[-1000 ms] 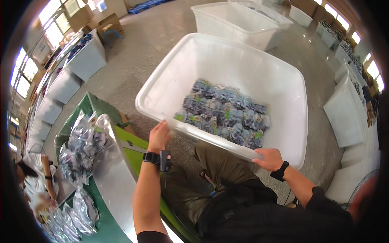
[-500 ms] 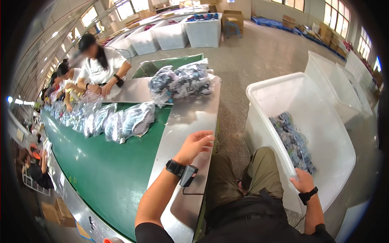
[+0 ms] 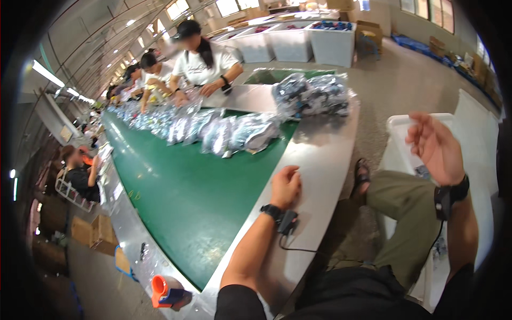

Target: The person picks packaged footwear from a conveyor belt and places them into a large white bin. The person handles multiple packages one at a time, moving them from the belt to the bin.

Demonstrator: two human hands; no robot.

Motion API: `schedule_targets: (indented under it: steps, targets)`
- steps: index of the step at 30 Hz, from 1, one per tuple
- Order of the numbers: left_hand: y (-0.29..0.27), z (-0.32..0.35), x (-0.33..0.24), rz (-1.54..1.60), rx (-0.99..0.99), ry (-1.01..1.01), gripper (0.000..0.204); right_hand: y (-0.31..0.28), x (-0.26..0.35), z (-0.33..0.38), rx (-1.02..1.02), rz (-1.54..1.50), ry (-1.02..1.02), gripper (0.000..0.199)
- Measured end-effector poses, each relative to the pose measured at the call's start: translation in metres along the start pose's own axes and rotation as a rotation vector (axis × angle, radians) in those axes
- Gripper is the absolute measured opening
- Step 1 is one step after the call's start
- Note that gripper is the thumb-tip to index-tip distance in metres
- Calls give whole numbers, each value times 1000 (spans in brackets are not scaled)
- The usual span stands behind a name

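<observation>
Head view: clear bags (image 3: 253, 132) on a green belt (image 3: 197, 202)

The work appeared partly done: filled bags lay in a row along the belt's far side, and more stood heaped (image 3: 314, 96) on the metal edge (image 3: 320, 146). How much was left could not be told, since the white bin (image 3: 393, 122) was largely hidden; only a little of its greyish contents (image 3: 422, 172) showed. The left hand (image 3: 286, 186) was over the metal edge, fingers loosely curled, with nothing seen in it; contact was unclear. The right hand (image 3: 436, 149) was raised in front of the bin, fingers apart and slightly bent, holding nothing visible. Across the belt, a co-worker (image 3: 205, 64) handled bags. The film was glossy and crumpled, its contents pale and rounded; the belt was smooth and matt, the metal flat and shiny, the bin's rim rounded.
</observation>
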State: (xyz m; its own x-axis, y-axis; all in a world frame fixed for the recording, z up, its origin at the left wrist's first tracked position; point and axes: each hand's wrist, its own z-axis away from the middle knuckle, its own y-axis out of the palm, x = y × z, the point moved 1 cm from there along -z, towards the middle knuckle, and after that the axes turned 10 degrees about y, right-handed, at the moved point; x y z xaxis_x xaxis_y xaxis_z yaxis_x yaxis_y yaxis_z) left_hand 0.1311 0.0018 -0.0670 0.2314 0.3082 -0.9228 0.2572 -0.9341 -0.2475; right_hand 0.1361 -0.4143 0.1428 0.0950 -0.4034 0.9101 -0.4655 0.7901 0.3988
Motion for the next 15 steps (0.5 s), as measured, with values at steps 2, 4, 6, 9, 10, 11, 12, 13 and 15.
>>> schedule_targets:
  steps: [2, 4, 6, 9, 10, 11, 12, 13, 15]
  targets:
    - [-2, -2, 1, -153, 37, 158, 20, 24, -3, -36, 55, -82, 62, 48]
    - [-4, -3, 2, -271, 14, 250, 18, 48, -10, -69, 120, -73, 89, 47]
    - [-7, -2, 1, -323, -14, 294, 17, 70, -19, -97, 163, -55, 116, 44]
    - [-12, 2, -4, -342, -80, 360, 15, 96, -41, -119, 198, 17, 127, 44]
    - [-14, 3, -6, -332, -63, 313, 16, 100, -47, -122, 201, 22, 143, 43]
    - [-16, 4, -7, -294, -59, 308, 16, 102, -53, -123, 209, 2, 152, 43]
    - [-18, 4, -8, -258, -61, 243, 16, 102, -58, -124, 217, -14, 160, 42]
    - [-20, 6, -9, -210, -66, 200, 17, 99, -63, -125, 225, -31, 165, 42]
    - [-24, 6, -10, -177, -60, 142, 19, 87, -67, -131, 172, -64, 175, 41]
